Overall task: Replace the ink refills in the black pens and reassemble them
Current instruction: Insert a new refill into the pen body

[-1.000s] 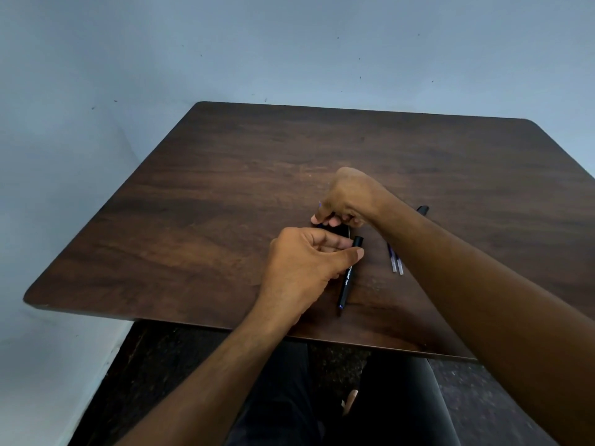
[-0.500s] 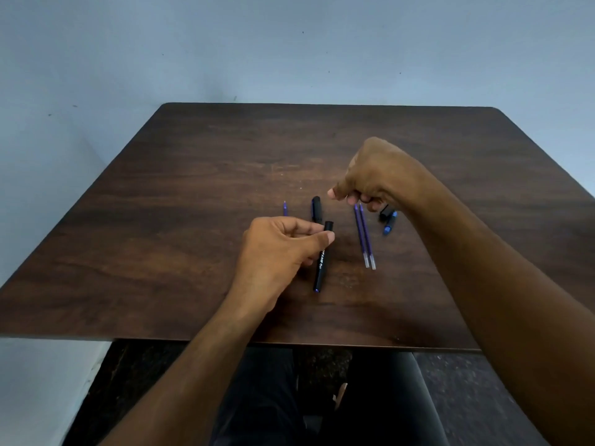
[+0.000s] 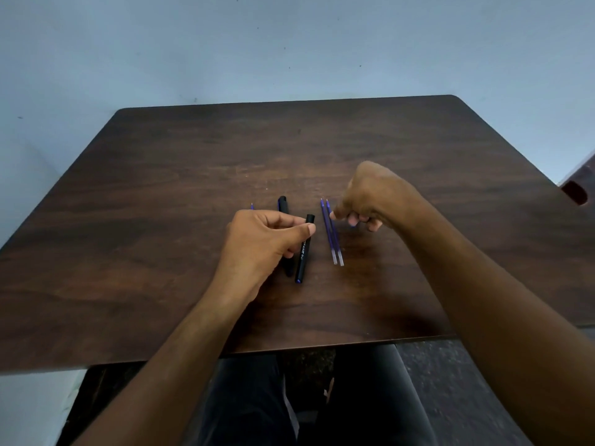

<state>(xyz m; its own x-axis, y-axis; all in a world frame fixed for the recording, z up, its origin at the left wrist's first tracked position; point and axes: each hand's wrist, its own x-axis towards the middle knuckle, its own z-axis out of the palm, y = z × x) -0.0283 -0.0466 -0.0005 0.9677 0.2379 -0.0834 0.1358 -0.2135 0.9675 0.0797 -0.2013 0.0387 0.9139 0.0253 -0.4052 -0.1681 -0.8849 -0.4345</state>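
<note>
My left hand pinches a black pen barrel near its top end, and the barrel's blue-tipped lower end points toward me. A second black pen lies just behind, mostly hidden by that hand. Two blue ink refills lie side by side on the dark wooden table, right of the barrel. A small blue tip pokes out beyond my left knuckles. My right hand hovers right of the refills with its fingers curled. A sliver of blue shows under the fingertips, and what it covers is hidden.
The table's near edge runs just above my lap, and a pale wall stands behind the far edge. A reddish-brown object juts in at the right edge of the view.
My right hand has moved from beside the pens to the right, past the two refills, and now covers the small black and blue parts there. My left hand still holds the barrel.
</note>
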